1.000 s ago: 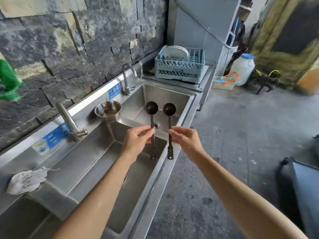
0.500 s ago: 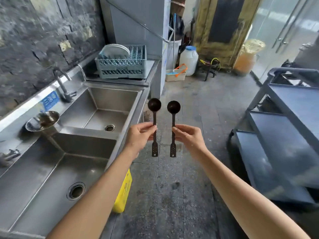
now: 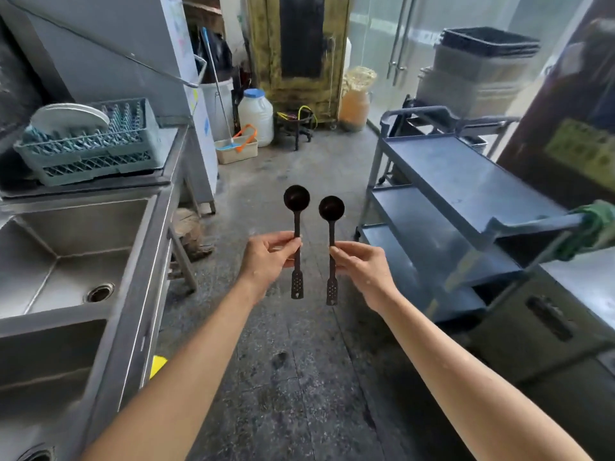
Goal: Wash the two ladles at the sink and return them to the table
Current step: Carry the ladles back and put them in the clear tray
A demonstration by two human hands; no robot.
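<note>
I hold two small dark ladles upright over the floor, bowls up. My left hand pinches the handle of the left ladle. My right hand pinches the handle of the right ladle. The two ladles are side by side and apart. The steel sink with two basins lies to my left, off to the side of both hands.
A three-shelf steel cart stands on the right. A dish rack with a white plate sits behind the sink. A white jug, a beige basket and a stool stand on the grey floor ahead.
The view has swung right, away from the sink. The ladles, held over the basin a second ago, are now above the floor, facing the cart. Both grips are unchanged.
</note>
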